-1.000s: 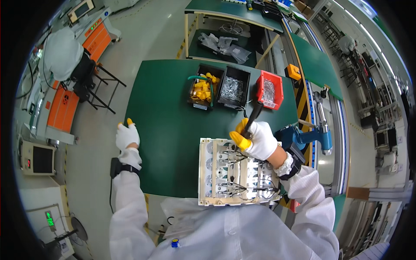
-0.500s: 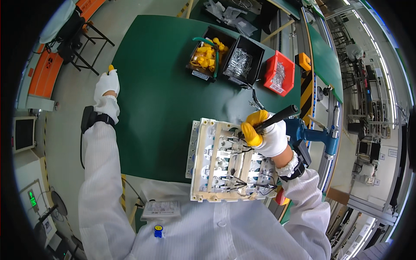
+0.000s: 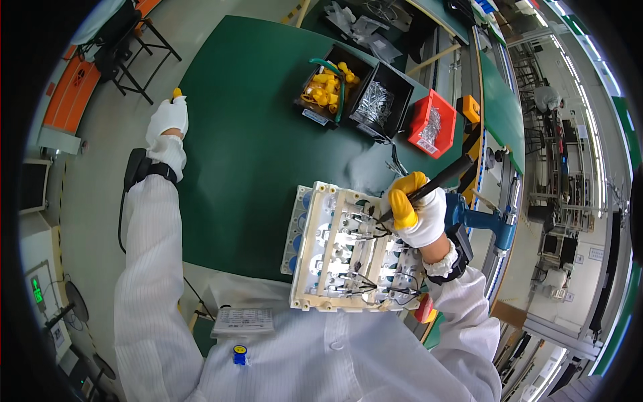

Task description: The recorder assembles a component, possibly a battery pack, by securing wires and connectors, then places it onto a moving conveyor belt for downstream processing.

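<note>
My right hand (image 3: 416, 213), in a white glove with yellow fingers, is closed round a black rod-shaped tool (image 3: 439, 179). The tool leans up to the right, its narrow lower end down at the black wires near the top right of a pale, frame-like module (image 3: 315, 248). Metal strips, white bars and thin black wires (image 3: 367, 287) cover that module, which lies at the table's near edge. Away to the left, my left hand (image 3: 167, 119) lies at the green table's left edge. One yellow fingertip points forward; I see nothing held there, and its other fingers show poorly.
Beyond the module stand a black bin of yellow parts (image 3: 323, 94) with a green loop, a black bin of metal pieces (image 3: 375, 104) and a red bin (image 3: 432, 124). A blue power tool (image 3: 489, 224) is right of my right hand. A stool (image 3: 144, 60) stands left of the table.
The view has shifted slightly. My right hand and the black tool have moved a little toward me and right, and the tool's narrow lower end shows more clearly. The left hand stays at the table edge.
</note>
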